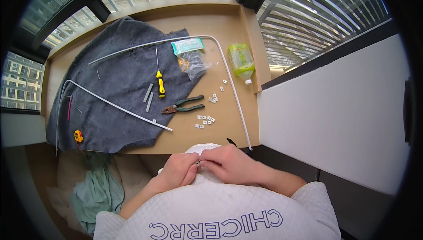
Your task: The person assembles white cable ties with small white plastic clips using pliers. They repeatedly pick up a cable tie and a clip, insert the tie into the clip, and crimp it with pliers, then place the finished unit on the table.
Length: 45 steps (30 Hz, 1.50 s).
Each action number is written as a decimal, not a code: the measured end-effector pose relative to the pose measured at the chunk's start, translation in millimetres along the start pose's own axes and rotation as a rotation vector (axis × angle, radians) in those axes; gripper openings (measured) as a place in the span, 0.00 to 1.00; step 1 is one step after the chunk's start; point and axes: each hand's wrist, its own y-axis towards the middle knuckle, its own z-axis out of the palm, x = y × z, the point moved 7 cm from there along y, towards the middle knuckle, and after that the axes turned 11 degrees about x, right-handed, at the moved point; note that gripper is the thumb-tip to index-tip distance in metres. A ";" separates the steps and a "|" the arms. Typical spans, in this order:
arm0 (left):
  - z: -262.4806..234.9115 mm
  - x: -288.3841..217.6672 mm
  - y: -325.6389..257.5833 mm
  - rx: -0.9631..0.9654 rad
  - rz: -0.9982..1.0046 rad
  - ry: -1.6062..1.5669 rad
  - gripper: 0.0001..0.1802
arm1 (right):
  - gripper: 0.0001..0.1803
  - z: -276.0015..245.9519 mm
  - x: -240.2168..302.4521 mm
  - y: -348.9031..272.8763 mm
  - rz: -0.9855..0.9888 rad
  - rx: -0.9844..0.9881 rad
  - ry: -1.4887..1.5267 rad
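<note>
My left hand (180,167) and my right hand (229,165) meet close to my body, below the table's near edge. Their fingertips pinch a small whitish piece (198,163), mostly covered by the fingers, so its kind is unclear. On the table beyond them lie several small white clips (206,118), loosely grouped. Pliers with dark green handles (189,103) rest partly on a grey cloth (119,85). A long white bent tube (229,77) runs along the right side, its near end close to my right hand.
Across the cloth lie a second bent white tube (119,104), a yellow-black screwdriver (160,81), two grey metal strips (149,99) and a yellow tape measure (78,136). Farther back are a teal packet (188,45), a clear plastic bag (193,65) and a green-labelled bottle (241,61).
</note>
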 end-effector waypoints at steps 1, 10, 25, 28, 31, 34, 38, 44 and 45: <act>0.4 1.1 1.8 0.031 -0.020 -0.077 0.05 | 0.05 -8.5 -4.2 0.5 0.025 0.053 0.164; 25.7 91.9 39.6 0.272 -0.399 -0.279 0.14 | 0.10 21.0 -152.3 0.7 0.271 0.187 0.763; 80.1 245.6 110.0 0.121 -0.554 0.414 0.21 | 0.17 -51.4 -300.4 49.1 0.401 -0.619 -0.430; 64.7 232.3 103.5 0.070 -0.508 0.302 0.20 | 0.17 -55.4 -329.0 44.4 0.677 -0.489 -0.304; 44.6 211.7 92.6 0.047 -0.501 0.180 0.17 | 0.14 -62.8 -330.2 48.1 0.639 -0.427 -0.246; 31.1 200.5 76.3 -0.007 -0.557 0.100 0.15 | 0.13 -90.3 -307.1 41.0 0.544 -0.733 -0.433; 21.3 192.6 55.6 -0.063 -0.548 0.147 0.14 | 0.11 -86.9 -323.8 51.0 0.480 -0.634 -0.481; -7.2 165.1 44.7 -0.256 -0.508 0.090 0.08 | 0.10 -73.6 -301.8 45.1 0.467 -0.657 0.145; -17.4 149.1 46.7 -0.311 -0.475 0.048 0.08 | 0.09 -61.5 -278.3 49.5 0.392 -0.571 0.447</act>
